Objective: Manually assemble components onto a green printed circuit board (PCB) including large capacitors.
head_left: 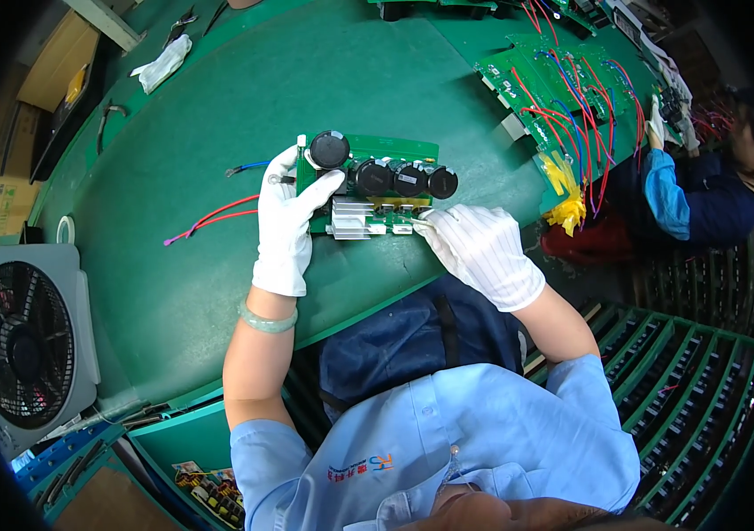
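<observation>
My left hand (285, 237), in a white glove, grips a green circuit board (394, 144) by its left side, thumb over the front. Several black cylindrical capacitors (409, 180) stand on the board, and a silver finned heat sink (351, 219) sits along its near side. Red wires (222, 215) and a short blue wire (251, 166) stick out to the left, past my left hand. At the board's near right corner my right hand (486, 255), also gloved, has its fingertips pinched together. Something thin and pale shows at those fingertips, too small to name.
A green-topped table (217, 97) lies beneath the board. More wired circuit boards (536, 84) and a yellow bundle (564, 199) are at the right, where a co-worker (696, 190) sits. A fan (27, 332) stands at the left. Slotted green racks (704, 389) are at lower right.
</observation>
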`<state>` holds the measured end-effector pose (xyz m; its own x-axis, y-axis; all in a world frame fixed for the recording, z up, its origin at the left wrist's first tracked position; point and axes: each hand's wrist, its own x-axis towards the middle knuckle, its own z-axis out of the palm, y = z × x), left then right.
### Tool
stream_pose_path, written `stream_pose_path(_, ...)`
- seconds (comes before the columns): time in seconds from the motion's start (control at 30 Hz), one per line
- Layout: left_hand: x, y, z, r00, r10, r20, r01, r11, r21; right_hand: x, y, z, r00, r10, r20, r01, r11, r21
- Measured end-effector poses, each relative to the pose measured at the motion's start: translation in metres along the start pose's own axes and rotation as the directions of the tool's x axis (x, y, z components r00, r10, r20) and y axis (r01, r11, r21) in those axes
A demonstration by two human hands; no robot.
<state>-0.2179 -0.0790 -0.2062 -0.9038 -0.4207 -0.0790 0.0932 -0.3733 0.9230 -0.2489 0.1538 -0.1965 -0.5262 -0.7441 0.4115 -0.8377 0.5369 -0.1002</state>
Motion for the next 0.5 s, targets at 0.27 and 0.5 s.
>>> stream_pose_path(0.27,0.001,-0.0023,-0.0015,1.0,0.008,0.002,-0.008,1.0,0.011,0.0012,-0.0035,-0.002,1.0,-0.005,0.022,0.006,0.998,-0.06)
stream_pose_path(0.5,0.0015,-0.0028,-0.0033,1.0,-0.008,0.001,0.008,0.999,0.04,-0.0009,0.0001,0.0015,0.999,0.015,-0.031,-0.014,0.999,0.029)
